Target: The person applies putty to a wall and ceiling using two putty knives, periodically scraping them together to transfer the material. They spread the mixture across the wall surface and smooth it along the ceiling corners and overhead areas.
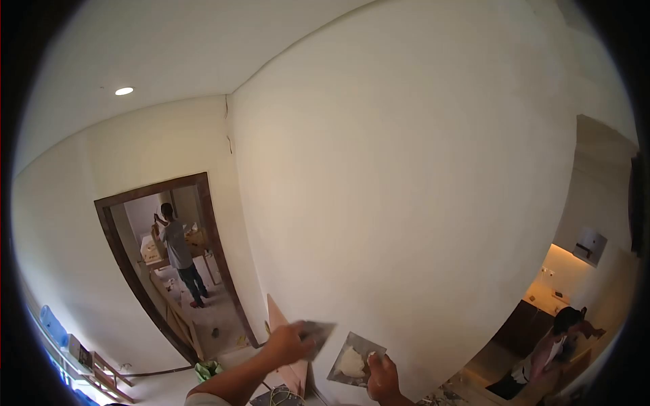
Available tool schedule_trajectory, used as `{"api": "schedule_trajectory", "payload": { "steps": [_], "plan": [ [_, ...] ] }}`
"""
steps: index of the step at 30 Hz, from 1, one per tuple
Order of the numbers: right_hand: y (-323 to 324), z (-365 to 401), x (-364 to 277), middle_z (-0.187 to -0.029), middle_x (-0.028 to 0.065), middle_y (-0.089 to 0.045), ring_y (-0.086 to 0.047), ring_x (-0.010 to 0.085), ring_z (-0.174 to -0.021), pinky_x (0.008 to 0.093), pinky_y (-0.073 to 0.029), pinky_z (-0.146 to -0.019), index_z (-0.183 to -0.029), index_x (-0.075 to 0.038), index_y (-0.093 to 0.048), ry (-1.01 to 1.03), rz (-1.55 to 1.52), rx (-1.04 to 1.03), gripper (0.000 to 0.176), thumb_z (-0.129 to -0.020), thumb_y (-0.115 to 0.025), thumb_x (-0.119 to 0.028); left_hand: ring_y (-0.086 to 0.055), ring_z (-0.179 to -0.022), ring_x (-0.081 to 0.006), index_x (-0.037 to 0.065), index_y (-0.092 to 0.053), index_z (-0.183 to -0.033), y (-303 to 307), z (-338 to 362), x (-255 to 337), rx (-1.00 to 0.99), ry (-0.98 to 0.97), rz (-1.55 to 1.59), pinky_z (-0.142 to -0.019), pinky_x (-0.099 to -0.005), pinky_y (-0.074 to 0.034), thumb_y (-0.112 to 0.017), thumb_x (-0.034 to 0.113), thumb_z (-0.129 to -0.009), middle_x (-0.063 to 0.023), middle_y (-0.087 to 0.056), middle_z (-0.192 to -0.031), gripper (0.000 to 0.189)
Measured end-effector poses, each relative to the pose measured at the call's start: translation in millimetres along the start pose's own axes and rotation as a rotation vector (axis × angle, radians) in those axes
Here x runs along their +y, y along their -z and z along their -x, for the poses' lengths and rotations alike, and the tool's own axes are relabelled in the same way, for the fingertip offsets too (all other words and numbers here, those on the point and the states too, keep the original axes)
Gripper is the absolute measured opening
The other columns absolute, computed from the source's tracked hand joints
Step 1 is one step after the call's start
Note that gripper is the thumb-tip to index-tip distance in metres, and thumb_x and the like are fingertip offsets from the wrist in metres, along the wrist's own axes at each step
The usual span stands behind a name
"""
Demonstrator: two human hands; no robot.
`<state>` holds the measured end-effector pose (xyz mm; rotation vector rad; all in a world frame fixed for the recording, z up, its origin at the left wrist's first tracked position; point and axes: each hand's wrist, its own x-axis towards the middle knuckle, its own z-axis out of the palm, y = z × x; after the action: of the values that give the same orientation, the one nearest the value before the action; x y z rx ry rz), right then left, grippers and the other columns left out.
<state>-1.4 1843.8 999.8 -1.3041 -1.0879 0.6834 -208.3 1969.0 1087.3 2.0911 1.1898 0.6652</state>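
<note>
My left hand point(288, 346) is closed around a flat metal scraper point(321, 337), its blade tilted to the right. Close by on the right, my right hand point(384, 379) grips a square metal plate point(357, 358) with a lump of pale paste point(351, 363) on it. The two tools are a small gap apart, in front of the lower part of a large pale wall point(406, 189). The handles are mostly hidden by my fingers.
A person point(177, 243) stands beyond a dark-framed doorway point(152, 187) on the left. Another person point(548, 355) is at the lower right. A wooden stool point(107, 374), a blue bottle point(54, 326) and a green bag point(208, 369) are at the lower left. A pinkish board point(279, 318) leans behind my left hand.
</note>
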Motion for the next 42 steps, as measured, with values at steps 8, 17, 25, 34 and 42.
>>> {"api": "schedule_trajectory", "payload": {
  "steps": [8, 17, 25, 34, 42],
  "plan": [
    [-23.6, -4.8, 90.4, -0.093, 0.0052, -0.063, -0.059, 0.0154, -0.082, 0.0305, -0.049, -0.07, -0.114, -0.006, -0.059, -0.154, -0.341, -0.006, 0.033, -0.101, -0.05, -0.035, -0.061, -0.078, -0.0102, -0.001, -0.065, -0.106, 104.6, -74.3, 125.6, 0.509, -0.389, 0.597, -0.069, -0.0268, -0.05, -0.069, 0.016, -0.087, -0.0048, -0.068, -0.089, 0.026],
    [-6.6, -23.1, 138.7, -0.097, 0.0082, -0.065, -0.061, 0.0195, -0.084, 0.0354, -0.05, -0.077, -0.116, -0.005, -0.059, -0.334, -0.63, 0.024, 0.036, -0.1, -0.051, -0.036, -0.057, -0.084, -0.0188, -0.007, -0.057, -0.101, 174.1, -127.0, 388.5, 0.24, -0.865, 0.851, -0.077, -0.0342, -0.051, -0.075, 0.016, -0.083, -0.0095, -0.058, -0.097, 0.034],
    [11.6, -24.2, 145.6, -0.099, 0.0103, -0.064, -0.062, 0.023, -0.084, 0.0407, -0.053, -0.075, -0.122, -0.006, -0.057, -0.513, -0.87, -0.074, 0.042, -0.098, -0.053, -0.04, -0.064, -0.086, -0.0244, -0.006, -0.063, -0.1, 148.0, -96.8, 488.0, 0.184, -0.926, 0.909, -0.08, -0.0337, -0.053, -0.073, 0.013, -0.084, -0.0147, -0.064, -0.098, 0.027],
    [1.0, -29.3, 149.3, -0.107, 0.012, -0.065, -0.064, 0.0266, -0.091, 0.0493, -0.056, -0.079, -0.126, -0.005, -0.054, -0.469, -0.792, -0.114, 0.046, -0.099, -0.051, -0.041, -0.063, -0.074, -0.0218, -0.01, -0.065, -0.095, 130.0, -71.9, 491.1, 0.198, -1.038, 0.853, -0.073, -0.0327, -0.05, -0.066, 0.011, -0.089, -0.0141, -0.065, -0.087, 0.021],
    [-0.7, -29.9, 152.7, -0.106, 0.0122, -0.066, -0.065, 0.0267, -0.093, 0.0464, -0.056, -0.08, -0.125, -0.004, -0.055, -0.439, -0.807, -0.159, 0.044, -0.1, -0.049, -0.039, -0.06, -0.072, -0.0211, -0.009, -0.066, -0.093, 128.0, -67.3, 498.6, 0.27, -0.919, 0.714, -0.069, -0.0308, -0.046, -0.066, 0.015, -0.09, -0.0134, -0.065, -0.085, 0.024]
  ]
}}
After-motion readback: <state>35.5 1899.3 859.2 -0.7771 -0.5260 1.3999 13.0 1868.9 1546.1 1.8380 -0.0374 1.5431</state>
